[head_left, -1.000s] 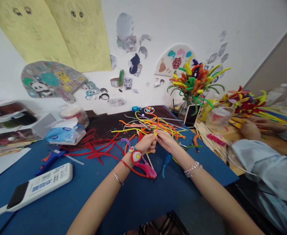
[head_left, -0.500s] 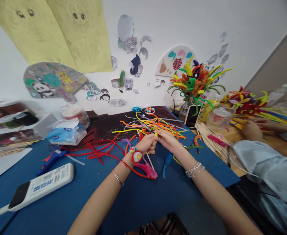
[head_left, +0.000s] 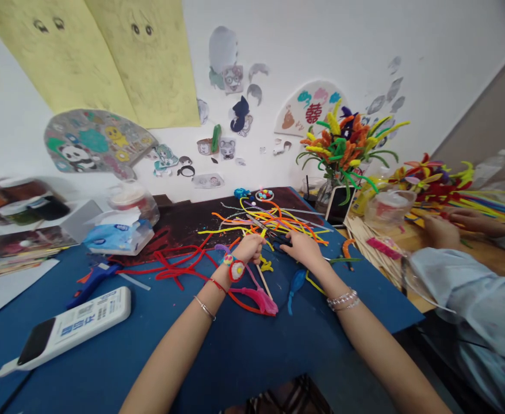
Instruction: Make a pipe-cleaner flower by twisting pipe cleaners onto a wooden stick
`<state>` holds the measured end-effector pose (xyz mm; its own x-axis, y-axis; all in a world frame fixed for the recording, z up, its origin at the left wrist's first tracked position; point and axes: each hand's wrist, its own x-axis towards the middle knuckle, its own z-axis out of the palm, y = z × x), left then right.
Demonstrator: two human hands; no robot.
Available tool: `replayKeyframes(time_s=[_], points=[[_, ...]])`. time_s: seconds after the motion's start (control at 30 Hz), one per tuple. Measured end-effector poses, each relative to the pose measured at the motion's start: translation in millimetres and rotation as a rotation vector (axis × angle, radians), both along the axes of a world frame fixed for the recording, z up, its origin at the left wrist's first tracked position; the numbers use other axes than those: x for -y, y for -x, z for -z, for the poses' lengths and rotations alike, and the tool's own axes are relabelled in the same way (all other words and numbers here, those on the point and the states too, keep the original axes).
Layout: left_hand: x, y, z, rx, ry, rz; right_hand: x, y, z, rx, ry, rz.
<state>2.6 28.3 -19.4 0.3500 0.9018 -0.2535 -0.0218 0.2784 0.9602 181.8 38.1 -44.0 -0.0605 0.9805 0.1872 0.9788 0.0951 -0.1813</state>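
My left hand [head_left: 249,248] is closed in a pinch around a yellow pipe cleaner [head_left: 263,233], whose short end sticks up from the fingers. Just to its right, my right hand [head_left: 303,250] has its fingers on the dark handles of a pair of scissors [head_left: 280,239]; the fingertips are partly hidden. Beneath and behind both hands lies a tangle of orange and yellow pipe cleaners [head_left: 289,214]. A twisted yellow piece [head_left: 266,264] rests between the hands. Nearer me are a pink pipe-cleaner flower [head_left: 263,302] with a thin stick and a blue bud-shaped piece [head_left: 296,282].
Red pipe cleaners [head_left: 177,259] lie to the left, with a blue glue gun [head_left: 91,284], a white power bank [head_left: 77,322] and a tissue pack [head_left: 118,233]. On the right stand a phone [head_left: 337,206] and a vase of pipe-cleaner flowers [head_left: 343,144]. A co-worker's hands [head_left: 444,230] work beyond.
My hands, together before, have come apart: the left moved slightly left and down with the yellow pipe cleaner, the right moved right onto the scissors. The twisted yellow piece now shows between them.
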Motion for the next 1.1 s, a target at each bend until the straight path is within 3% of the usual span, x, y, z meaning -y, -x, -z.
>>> replayKeyframes(time_s=[0.13, 0.23, 0.33, 0.5, 0.7, 0.87, 1.1], points=[[-3, 2, 2.6, -0.002, 0.004, 0.009, -1, -4, -5.0, -0.013, 0.068, 0.007], [-4, 4, 5.2, -0.002, 0.0, 0.013, -3, -7, -6.6, -0.144, 0.102, 0.008], [-5, 5, 7.0, -0.008, -0.003, 0.0, -5, -10, -6.9, -0.472, 0.199, -0.025], [-7, 7, 7.2, -0.006, -0.018, -0.029, -3, -13, -10.9, -1.206, 0.569, -0.155], [-11, 12, -0.6, 0.033, -0.124, -0.124, 6, -8, -24.5, -1.68, 0.837, -0.394], [-19, 23, -12.4, 0.068, -0.243, -0.202, 10, -6, -30.0, -1.79, 0.875, -0.485], [-29, 38, -10.3, 0.06, -0.352, -0.224, 14, -6, -28.1, -1.628, 0.754, -0.525]])
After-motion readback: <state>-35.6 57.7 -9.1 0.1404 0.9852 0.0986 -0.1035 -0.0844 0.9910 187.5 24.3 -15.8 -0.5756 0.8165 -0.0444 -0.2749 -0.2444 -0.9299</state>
